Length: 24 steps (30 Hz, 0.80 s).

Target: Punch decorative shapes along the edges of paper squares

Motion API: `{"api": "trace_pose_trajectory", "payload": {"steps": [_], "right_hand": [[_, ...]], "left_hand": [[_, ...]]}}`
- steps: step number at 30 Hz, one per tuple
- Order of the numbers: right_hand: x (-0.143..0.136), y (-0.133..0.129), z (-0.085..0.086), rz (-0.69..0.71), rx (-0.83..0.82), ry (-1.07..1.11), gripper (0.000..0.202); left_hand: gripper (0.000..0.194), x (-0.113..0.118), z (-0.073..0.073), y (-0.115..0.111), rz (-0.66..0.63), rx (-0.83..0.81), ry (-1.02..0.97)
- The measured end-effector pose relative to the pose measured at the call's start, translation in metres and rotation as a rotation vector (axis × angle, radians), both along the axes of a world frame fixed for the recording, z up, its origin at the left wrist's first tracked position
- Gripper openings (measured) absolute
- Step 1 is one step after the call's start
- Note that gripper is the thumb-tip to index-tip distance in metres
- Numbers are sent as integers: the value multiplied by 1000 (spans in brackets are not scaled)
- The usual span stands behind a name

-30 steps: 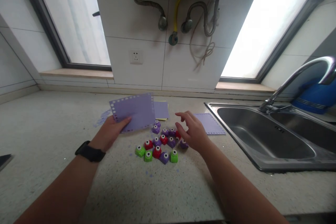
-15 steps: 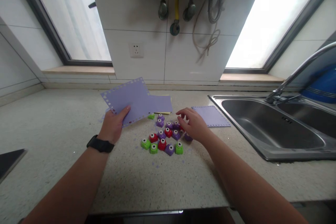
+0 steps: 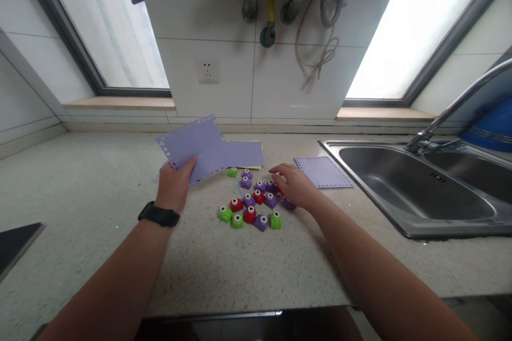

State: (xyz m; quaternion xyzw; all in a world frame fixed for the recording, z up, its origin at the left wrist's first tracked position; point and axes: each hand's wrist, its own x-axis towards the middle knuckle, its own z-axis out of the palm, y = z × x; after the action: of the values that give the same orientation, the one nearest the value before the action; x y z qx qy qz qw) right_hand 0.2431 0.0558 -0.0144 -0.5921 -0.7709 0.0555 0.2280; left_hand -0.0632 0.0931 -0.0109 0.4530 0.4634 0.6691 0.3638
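Double sink: to my right, steel, its rim (image 3: pixel 460 228) set into the speckled counter (image 3: pixel 100 186); the nearer basin has a slotted opening in its far wall, and the second basin lies beyond it, partly out of view.
Tap: a curved chrome tap (image 3: pixel 436 121) stands at the sink's back edge, with a blue rounded thing (image 3: pixel 492 122) behind it; I cannot tell what that is.
My left hand: this hand (image 3: pixel 174 186) grips the purple sheet (image 3: pixel 200 141), thumb on top and the other fingers hidden beneath; the sheet is raised and tilted, with holes along its edges.
My right hand: this hand (image 3: pixel 296 186) is over the right end of the punches, fingers loosely curled, a narrow gap between thumb and forefinger; I cannot tell whether they touch the red punch (image 3: pixel 279 192) under them.
Small punches: a loose cluster of purple, red and green punches (image 3: pixel 250 215) with white tops, on the counter between my hands.
Paper stack: purple over yellow, the stack (image 3: pixel 246 154) lies behind the punches.
Bordered sheet: another purple sheet (image 3: pixel 323 172), hole-edged too, lies flat beside the sink.
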Motion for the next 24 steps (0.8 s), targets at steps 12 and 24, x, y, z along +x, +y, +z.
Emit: {"api": "trace_pose_trajectory", "payload": {"steps": [12, 24], "right_hand": [[54, -8, 27, -93, -598, -81, 56], [24, -8, 13, 114, -453, -125, 39]], "left_hand": [[37, -2, -3, 5, 44, 46, -9], [31, -1, -2, 4, 66, 35, 17]]}}
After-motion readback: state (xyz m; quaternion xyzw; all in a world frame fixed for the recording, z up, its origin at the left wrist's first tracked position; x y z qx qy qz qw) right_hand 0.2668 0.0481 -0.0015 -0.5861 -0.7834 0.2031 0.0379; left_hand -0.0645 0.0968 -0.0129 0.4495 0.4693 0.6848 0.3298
